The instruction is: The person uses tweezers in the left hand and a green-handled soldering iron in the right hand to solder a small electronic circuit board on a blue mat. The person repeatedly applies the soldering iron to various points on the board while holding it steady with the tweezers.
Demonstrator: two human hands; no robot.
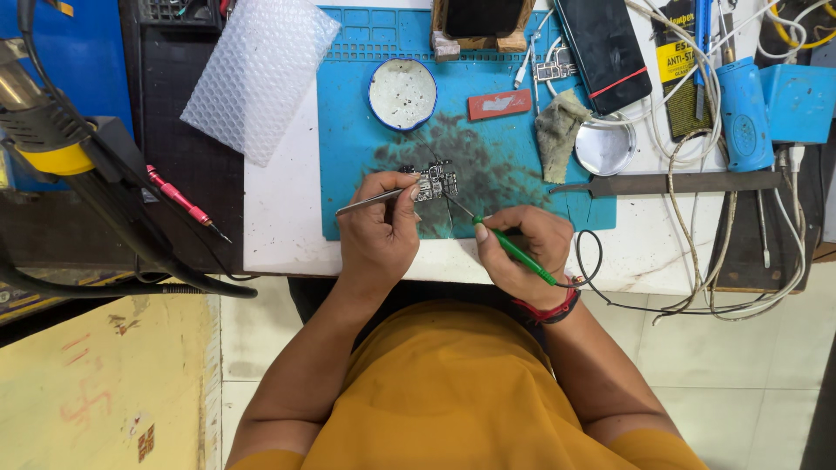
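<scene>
Orange shirt (461,392) fills the near edge, forearms running up from it to the bench.

Left hand (376,228): closed in a pinch on metal tweezers (370,201), shank lying across my fingers, tips toward 3 o'clock at the small circuit board (433,182). Whether the tips actually touch the board I cannot tell.

Right hand (529,248): closed pen-style round a green-handled soldering iron (514,248), thin tip slanting toward 10 o'clock and ending just below the board. Its black cord (592,261) loops out at 3 o'clock of the wrist.

Board sits flat on the blue work mat (348,130), on a dark smeared patch near the mat's centre, just at 12 o'clock of my left thumb.

Handling, as I judge it: board is light, thin, stiff, crowded with tiny parts, so fragile. It would skid under a push; best steadied at a bare edge or corner with the tweezers, never across the components.

Outward: white round dish (402,94) at 11 o'clock of the board; red eraser-like block (499,104) at 1 o'clock; grey rag (557,126) and a shiny round lid (604,150) at 2 o'clock; dark phone (603,48) beyond. Bubble wrap (257,74) far at 10 o'clock; red-handled screwdriver (178,198) at 9 o'clock, well apart.
</scene>
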